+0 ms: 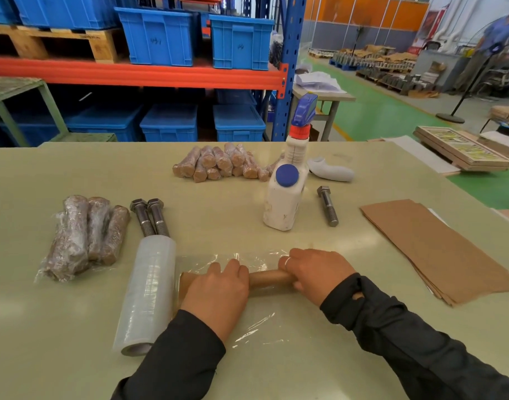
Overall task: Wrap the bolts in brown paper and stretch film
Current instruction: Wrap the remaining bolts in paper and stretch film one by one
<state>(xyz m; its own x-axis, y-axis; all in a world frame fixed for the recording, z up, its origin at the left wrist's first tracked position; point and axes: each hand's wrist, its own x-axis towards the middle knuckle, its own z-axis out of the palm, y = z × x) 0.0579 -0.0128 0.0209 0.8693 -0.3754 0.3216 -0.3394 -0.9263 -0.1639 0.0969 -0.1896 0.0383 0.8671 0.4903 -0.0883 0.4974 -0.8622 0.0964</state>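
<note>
At the near edge of the counter (247,220) my left hand (218,290) and right hand (314,272) grip the paper-wrapped bolt (269,280) lying on the stretch film (256,333); uneven rolling could wrinkle the film, or drag the film roll (146,293) just left.

Brown paper-wrapped bolt (269,280) lies crosswise on clear stretch film (256,327) beside its roll (146,295).

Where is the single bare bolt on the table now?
In the head view the single bolt lies right of centre on the table, just right of the white spray bottle and left of the brown paper stack.
</note>
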